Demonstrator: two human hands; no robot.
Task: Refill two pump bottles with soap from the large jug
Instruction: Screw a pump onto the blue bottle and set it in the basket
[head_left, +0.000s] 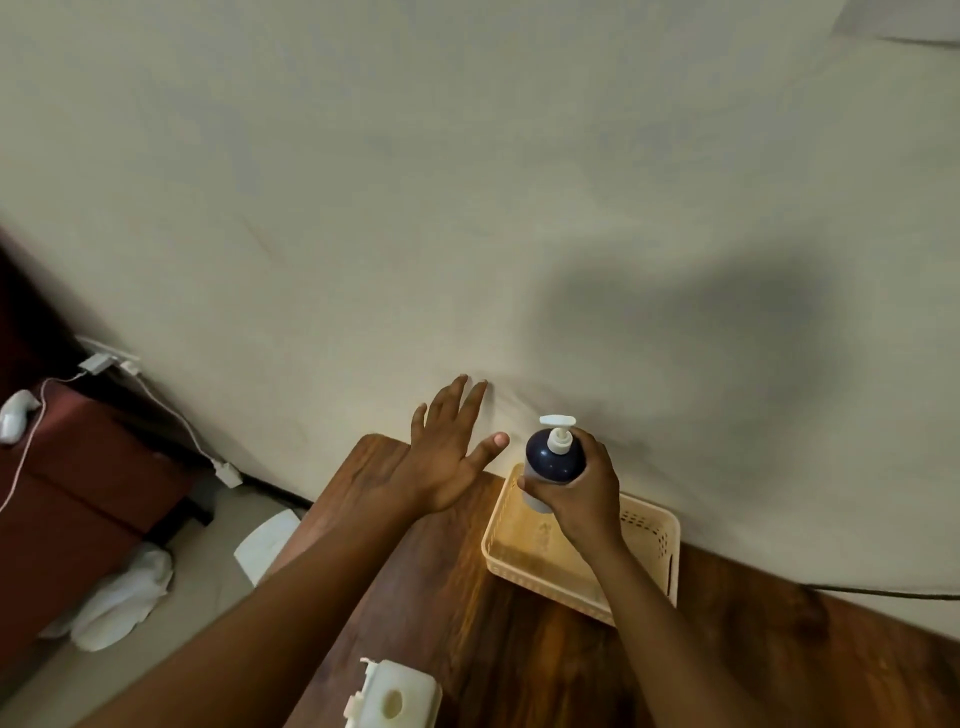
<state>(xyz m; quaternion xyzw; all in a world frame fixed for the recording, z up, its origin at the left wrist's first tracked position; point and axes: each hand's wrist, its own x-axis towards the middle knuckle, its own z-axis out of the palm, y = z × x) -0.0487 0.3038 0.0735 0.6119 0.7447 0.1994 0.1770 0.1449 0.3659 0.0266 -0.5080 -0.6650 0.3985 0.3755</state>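
Note:
My right hand (582, 493) grips a dark blue pump bottle (551, 460) with a white pump head, held upright over the left end of a beige plastic basket (649, 535). To the left of the bottle my left hand (447, 457) hovers above the wooden table with its fingers spread and nothing in it. The white top of the large jug (395, 699), with its handle hole, shows at the bottom edge, near my left forearm. Only one pump bottle is in view.
The wooden table (467, 623) stands against a cream wall. To the left, on the floor, lie white cloths (124, 597), a dark red cabinet (78, 493) and a white cable with a plug (223, 470).

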